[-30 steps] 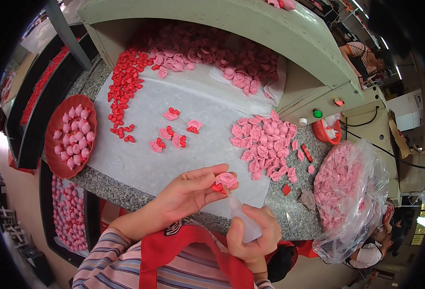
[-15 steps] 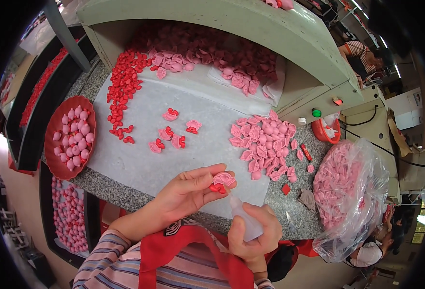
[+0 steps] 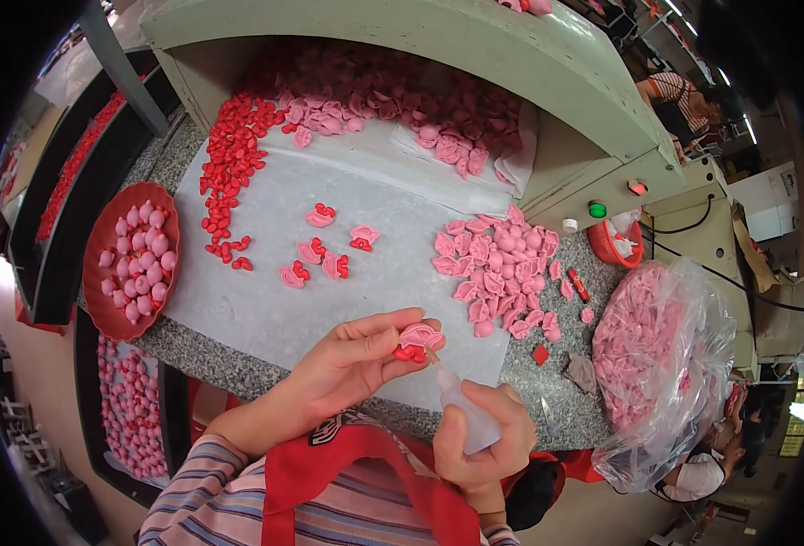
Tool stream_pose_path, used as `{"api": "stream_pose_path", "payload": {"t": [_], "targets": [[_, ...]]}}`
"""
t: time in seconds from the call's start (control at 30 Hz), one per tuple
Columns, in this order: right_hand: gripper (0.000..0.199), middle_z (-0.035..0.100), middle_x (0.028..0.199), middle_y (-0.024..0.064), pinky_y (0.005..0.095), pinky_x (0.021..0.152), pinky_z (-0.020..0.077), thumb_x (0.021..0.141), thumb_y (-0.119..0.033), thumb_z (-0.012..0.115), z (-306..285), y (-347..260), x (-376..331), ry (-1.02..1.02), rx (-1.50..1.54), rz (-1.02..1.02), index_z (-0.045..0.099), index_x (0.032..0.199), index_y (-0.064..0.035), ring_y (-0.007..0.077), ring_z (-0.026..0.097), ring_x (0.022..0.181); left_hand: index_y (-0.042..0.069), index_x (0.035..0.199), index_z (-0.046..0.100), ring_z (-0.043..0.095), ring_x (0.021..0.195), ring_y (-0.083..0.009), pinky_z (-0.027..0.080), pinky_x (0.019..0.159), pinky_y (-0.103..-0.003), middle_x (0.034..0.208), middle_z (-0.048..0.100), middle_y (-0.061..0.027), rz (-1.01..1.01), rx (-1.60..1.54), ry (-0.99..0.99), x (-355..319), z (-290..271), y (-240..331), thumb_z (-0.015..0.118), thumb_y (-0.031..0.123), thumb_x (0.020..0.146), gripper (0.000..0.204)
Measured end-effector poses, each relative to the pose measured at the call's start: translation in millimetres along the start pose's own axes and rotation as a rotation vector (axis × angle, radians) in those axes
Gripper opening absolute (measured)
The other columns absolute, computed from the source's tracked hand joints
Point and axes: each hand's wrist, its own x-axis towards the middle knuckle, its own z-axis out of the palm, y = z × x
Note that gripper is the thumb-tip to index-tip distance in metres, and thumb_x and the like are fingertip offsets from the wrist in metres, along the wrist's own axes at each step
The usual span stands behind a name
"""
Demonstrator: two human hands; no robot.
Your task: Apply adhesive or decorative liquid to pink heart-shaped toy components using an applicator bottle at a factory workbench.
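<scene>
Below, pink pieces [image 3: 503, 261] on white sheet [image 3: 274, 218], speckled counter [image 3: 220, 353]; co-workers [image 3: 677, 98] right.

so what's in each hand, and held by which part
The left hand holds a pink-and-red piece near its left edge, the grip behind it partly hidden. The right hand holds a bottle by its body.

soft light covers the worktop [image 3: 247, 366] while edges bend into blackness

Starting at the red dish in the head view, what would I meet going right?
Red dish, pile of red pieces, loose pink-and-red pieces, held pink-and-red piece, pile of pink pieces, clear plastic bag.
</scene>
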Motion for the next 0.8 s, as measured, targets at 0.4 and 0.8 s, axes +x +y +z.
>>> {"api": "stream_pose_path", "payload": {"t": [0.4,0.8], "targets": [[0.028,0.059,0.069,0.0073,0.0245,0.039,0.0364,0.062,-0.001,0.063,0.0,6.2,1.8,0.009,0.048,-0.086,0.056,0.088,0.0027,0.0159,0.045,0.043,0.001,0.119,0.048,0.045,0.116,-0.0255,0.035,0.100,-0.038,0.125,0.046,-0.0158,0.017,0.007,-0.025,0.4,-2.5,-1.4,0.051,0.009,0.085,0.035],[0.019,0.057,0.065,0.0121,0.0277,0.047,0.0402,0.067,-0.007,0.059,-0.1,2.4,0.5,0.039,-0.008,0.016,0.057,0.084,0.0032,0.0208,0.052,0.049,0.001,0.121,0.045,0.044,0.117,-0.0251,0.036,0.099,-0.035,0.126,0.044,-0.0162,0.023,0.026,-0.012,0.5,-2.6,-0.9,0.051,0.012,0.086,0.037]]}}
